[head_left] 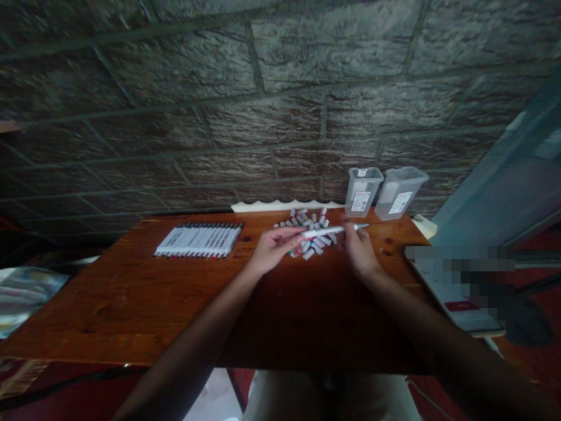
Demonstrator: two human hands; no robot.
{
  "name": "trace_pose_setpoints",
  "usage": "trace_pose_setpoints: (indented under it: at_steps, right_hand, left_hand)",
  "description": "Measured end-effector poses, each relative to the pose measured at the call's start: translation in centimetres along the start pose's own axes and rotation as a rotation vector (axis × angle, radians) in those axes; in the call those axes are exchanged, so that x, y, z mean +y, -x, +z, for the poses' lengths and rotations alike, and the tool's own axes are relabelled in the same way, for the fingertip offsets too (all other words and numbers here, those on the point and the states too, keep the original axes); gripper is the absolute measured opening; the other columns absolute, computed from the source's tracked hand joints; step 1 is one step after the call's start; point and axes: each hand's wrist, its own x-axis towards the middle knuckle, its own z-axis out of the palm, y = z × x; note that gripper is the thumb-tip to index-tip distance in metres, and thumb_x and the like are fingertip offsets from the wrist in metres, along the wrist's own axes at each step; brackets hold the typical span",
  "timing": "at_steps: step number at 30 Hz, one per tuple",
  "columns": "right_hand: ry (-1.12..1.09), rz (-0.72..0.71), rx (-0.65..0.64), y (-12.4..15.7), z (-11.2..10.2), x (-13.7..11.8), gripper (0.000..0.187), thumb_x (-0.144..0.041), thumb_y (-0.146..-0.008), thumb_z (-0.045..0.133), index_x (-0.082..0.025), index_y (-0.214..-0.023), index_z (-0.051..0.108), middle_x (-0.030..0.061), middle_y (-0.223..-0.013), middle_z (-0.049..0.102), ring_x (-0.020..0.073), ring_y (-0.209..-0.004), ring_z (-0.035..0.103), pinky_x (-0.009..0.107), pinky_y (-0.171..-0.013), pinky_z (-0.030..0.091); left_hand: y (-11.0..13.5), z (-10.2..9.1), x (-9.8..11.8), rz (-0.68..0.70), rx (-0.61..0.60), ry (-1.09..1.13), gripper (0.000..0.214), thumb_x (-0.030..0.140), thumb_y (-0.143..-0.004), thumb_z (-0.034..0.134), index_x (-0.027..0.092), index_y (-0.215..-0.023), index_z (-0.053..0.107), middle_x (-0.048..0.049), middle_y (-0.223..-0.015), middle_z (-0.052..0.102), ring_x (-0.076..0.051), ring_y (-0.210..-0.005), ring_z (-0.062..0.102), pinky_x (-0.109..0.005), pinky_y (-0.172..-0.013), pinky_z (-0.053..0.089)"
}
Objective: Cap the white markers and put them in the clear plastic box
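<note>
A white marker point(323, 231) is held level between my two hands, above a loose heap of short marker caps point(319, 244) with coloured ends. My left hand point(277, 247) pinches the marker's left end. Around its right part close the fingers of my right hand point(359, 248), slightly blurred, and a pale grey tip sticks out past them. Left of the heap, a neat row of white markers point(199, 240) lies side by side, with dark ends at the back and coloured ends at the front.
Two clear plastic containers point(363, 196) with labels stand at the back right of the wooden table point(109, 304), by the block wall point(175, 117). A white wavy-edged strip point(284, 206) runs along the back. A flat device point(464, 298) lies at the right edge.
</note>
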Motion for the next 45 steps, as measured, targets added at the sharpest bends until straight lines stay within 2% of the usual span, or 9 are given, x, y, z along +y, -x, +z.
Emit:
trace_pose_setpoints:
  at_steps: [12, 14, 17, 19, 23, 29, 35, 40, 45]
  right_hand:
    - [-0.223, -0.095, 0.0, -1.0, -1.5, -2.8, 0.036, -0.055, -0.076, 0.066, -0.021, -0.069, 0.055, -0.0038, -0.057, 0.052, 0.0085, -0.048, 0.042, 0.023, -0.044, 0.029]
    - [-0.167, -0.095, -0.119, -0.9, -1.8, -2.9, 0.032, -0.053, -0.079, 0.062, -0.021, -0.075, 0.059, -0.004, -0.055, 0.051, 0.0097, -0.048, 0.043, 0.023, -0.044, 0.029]
    - [0.015, -0.054, -0.457, 0.2, -1.4, -3.0, 0.031, -0.05, -0.081, 0.061, -0.019, -0.083, 0.065, -0.0052, -0.053, 0.049, 0.0084, -0.044, 0.037, 0.022, -0.043, 0.026]
    - [0.144, -0.059, -0.647, 1.1, -1.0, -3.0, 0.03, -0.048, -0.082, 0.062, -0.019, -0.087, 0.068, -0.0041, -0.059, 0.054, 0.0087, -0.049, 0.042, 0.022, -0.048, 0.033]
    - [0.289, -0.197, -0.79, 2.1, -0.4, -2.8, 0.029, -0.045, -0.089, 0.054, -0.021, -0.093, 0.071, 0.0008, -0.084, 0.067, 0.0158, -0.082, 0.059, 0.028, -0.076, 0.045]
    - [0.352, -0.263, -0.845, 1.7, -0.5, -2.2, 0.031, -0.042, -0.093, 0.051, -0.02, -0.104, 0.07, 0.0023, -0.098, 0.07, 0.0174, -0.093, 0.06, 0.03, -0.086, 0.045]
    - [0.358, -0.225, -0.787, 1.5, -0.5, -2.0, 0.033, -0.045, -0.091, 0.052, -0.02, -0.095, 0.073, -0.0001, -0.086, 0.069, 0.0147, -0.076, 0.058, 0.027, -0.071, 0.045]
    - [0.279, -0.168, -0.697, 1.6, -0.4, -2.1, 0.03, -0.048, -0.083, 0.061, -0.021, -0.077, 0.073, -0.0013, -0.071, 0.067, 0.0152, -0.069, 0.056, 0.025, -0.061, 0.044]
    - [0.212, -0.111, -0.677, 1.9, 0.0, -2.0, 0.028, -0.047, -0.082, 0.063, -0.021, -0.079, 0.072, -0.001, -0.071, 0.066, 0.0147, -0.07, 0.058, 0.025, -0.063, 0.045]
  left_hand:
    - [-0.4, -0.7, 0.1, 0.023, 0.104, -0.059, 0.036, 0.032, -0.08, 0.07, 0.015, -0.111, 0.069, -0.0029, -0.075, 0.069, -0.011, -0.063, 0.061, -0.023, -0.058, 0.052]
    - [-0.4, -0.9, 0.0, 0.014, 0.099, -0.027, 0.038, 0.033, -0.082, 0.068, 0.017, -0.116, 0.067, -0.0026, -0.075, 0.067, -0.012, -0.067, 0.06, -0.024, -0.06, 0.052]
    - [-0.5, -1.1, -0.2, 0.002, 0.088, 0.063, 0.038, 0.034, -0.083, 0.066, 0.019, -0.118, 0.066, -0.002, -0.073, 0.063, -0.012, -0.068, 0.058, -0.024, -0.062, 0.051]
    - [-0.6, -1.2, -0.2, -0.004, 0.089, 0.115, 0.036, 0.035, -0.084, 0.066, 0.019, -0.117, 0.067, -0.0014, -0.072, 0.061, -0.011, -0.067, 0.056, -0.023, -0.061, 0.049]
    - [-0.7, -1.2, 0.0, -0.018, 0.097, 0.166, 0.033, 0.035, -0.082, 0.069, 0.019, -0.111, 0.07, -0.0007, -0.071, 0.059, -0.01, -0.064, 0.053, -0.023, -0.061, 0.046]
    - [-0.4, -1.1, 0.2, -0.029, 0.036, 0.116, 0.035, 0.035, -0.083, 0.067, 0.018, -0.114, 0.07, -0.0011, -0.073, 0.06, -0.01, -0.064, 0.051, -0.024, -0.062, 0.043]
    - [0.0, -0.5, 0.9, 0.019, -0.057, -0.101, 0.034, 0.034, -0.084, 0.066, 0.018, -0.113, 0.069, -0.002, -0.079, 0.064, -0.009, -0.063, 0.052, -0.022, -0.061, 0.042]
    - [-0.2, -0.3, 1.3, 0.085, -0.026, -0.108, 0.031, 0.035, -0.083, 0.067, 0.018, -0.109, 0.069, -0.0022, -0.079, 0.066, -0.009, -0.06, 0.053, -0.02, -0.055, 0.043]
    - [0.0, -0.6, 1.6, 0.117, 0.048, -0.202, 0.028, 0.035, -0.082, 0.067, 0.018, -0.103, 0.073, -0.0022, -0.075, 0.068, -0.008, -0.054, 0.05, -0.02, -0.052, 0.042]
